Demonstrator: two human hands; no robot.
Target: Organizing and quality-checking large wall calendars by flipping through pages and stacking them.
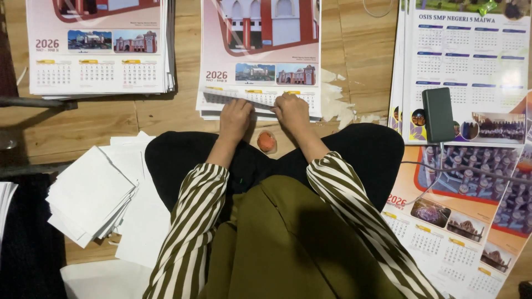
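Observation:
I sit cross-legged on a wooden floor in striped sleeves. My left hand (235, 119) and my right hand (292, 112) both press on the near edge of a stack of wall calendars (260, 61) in front of my knees. Between them they hold a thin grey strip (230, 99) along the top calendar's bottom edge; the fingers are curled down on it. A small orange round object (266, 142) lies on the floor just below my hands, between my knees.
Another calendar stack (100, 50) lies at the far left. More calendars (471, 66) spread on the right, with a dark power bank (438, 114) and its cable on them. A pile of white paper sheets (94, 194) sits by my left knee.

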